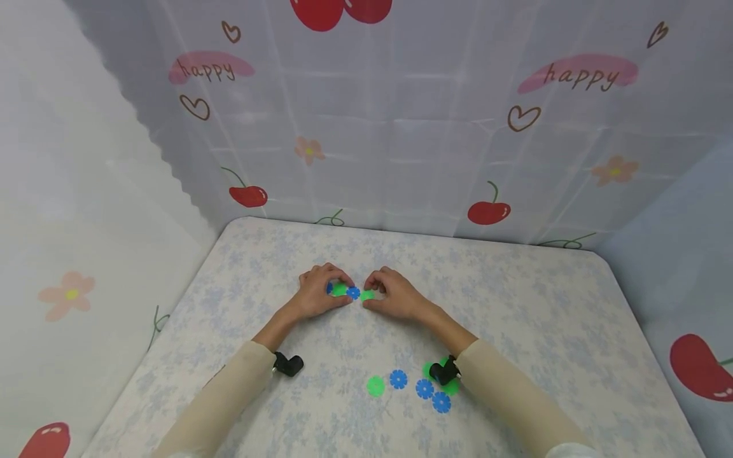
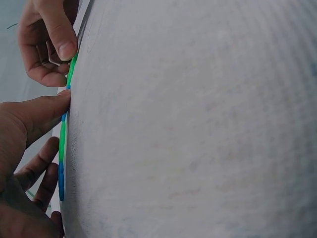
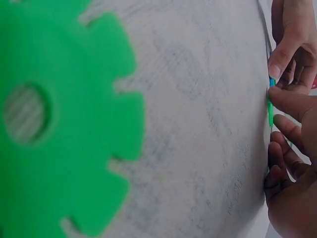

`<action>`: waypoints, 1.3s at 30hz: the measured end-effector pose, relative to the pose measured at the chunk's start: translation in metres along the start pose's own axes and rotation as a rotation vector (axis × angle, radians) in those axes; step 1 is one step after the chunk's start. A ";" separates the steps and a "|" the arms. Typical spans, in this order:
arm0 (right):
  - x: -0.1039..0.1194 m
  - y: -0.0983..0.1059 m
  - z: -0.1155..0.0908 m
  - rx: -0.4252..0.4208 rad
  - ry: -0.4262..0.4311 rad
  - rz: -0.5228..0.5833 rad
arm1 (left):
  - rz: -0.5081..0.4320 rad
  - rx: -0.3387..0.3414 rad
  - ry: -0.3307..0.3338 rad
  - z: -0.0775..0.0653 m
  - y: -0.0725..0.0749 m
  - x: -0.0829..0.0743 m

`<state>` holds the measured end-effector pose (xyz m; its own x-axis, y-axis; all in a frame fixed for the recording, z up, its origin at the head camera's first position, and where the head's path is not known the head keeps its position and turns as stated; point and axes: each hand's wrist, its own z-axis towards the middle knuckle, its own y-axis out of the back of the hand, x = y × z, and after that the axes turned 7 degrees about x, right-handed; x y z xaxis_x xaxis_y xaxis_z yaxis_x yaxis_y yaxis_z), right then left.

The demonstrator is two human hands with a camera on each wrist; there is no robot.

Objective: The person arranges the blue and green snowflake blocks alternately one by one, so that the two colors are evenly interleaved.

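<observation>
My left hand [image 1: 319, 294] pinches a blue notched plastic disc [image 1: 353, 293] between thumb and index finger. Behind that thumb, a green disc [image 1: 339, 289] and another blue disc [image 2: 61, 181] continue the row, partly covered by the hand in the head view. Facing it from the right, my right hand [image 1: 396, 296] grips a green disc [image 1: 367, 296] by its edge. From the left wrist, this green disc lines up edge to edge with the blue one, forming a thin strip of alternating colours close to the tabletop.
Loose discs lie nearer me: a green one [image 1: 375, 386], a blue one [image 1: 398, 380], and a small cluster with blue [image 1: 441, 402] and green pieces [image 1: 451, 387] under the right wrist camera [image 1: 443, 371]. A patterned cloth covers the table [image 1: 515, 318]; a printed curtain [image 1: 389, 165] hangs behind.
</observation>
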<state>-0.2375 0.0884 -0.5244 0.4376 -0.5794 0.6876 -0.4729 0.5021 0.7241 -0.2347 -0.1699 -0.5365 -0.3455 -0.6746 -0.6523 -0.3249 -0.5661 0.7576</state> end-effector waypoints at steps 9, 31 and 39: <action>-0.001 -0.001 -0.001 -0.015 0.032 0.005 | 0.002 0.005 0.005 0.001 -0.002 -0.002; 0.000 0.000 -0.051 0.068 0.027 0.085 | 0.048 0.030 0.035 0.000 0.002 -0.010; 0.005 -0.005 -0.082 0.129 0.058 0.097 | 0.068 0.031 0.044 0.000 0.000 -0.011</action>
<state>-0.1699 0.1356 -0.5199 0.4271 -0.4925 0.7583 -0.6072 0.4651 0.6442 -0.2311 -0.1623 -0.5289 -0.3289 -0.7313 -0.5975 -0.3296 -0.5040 0.7983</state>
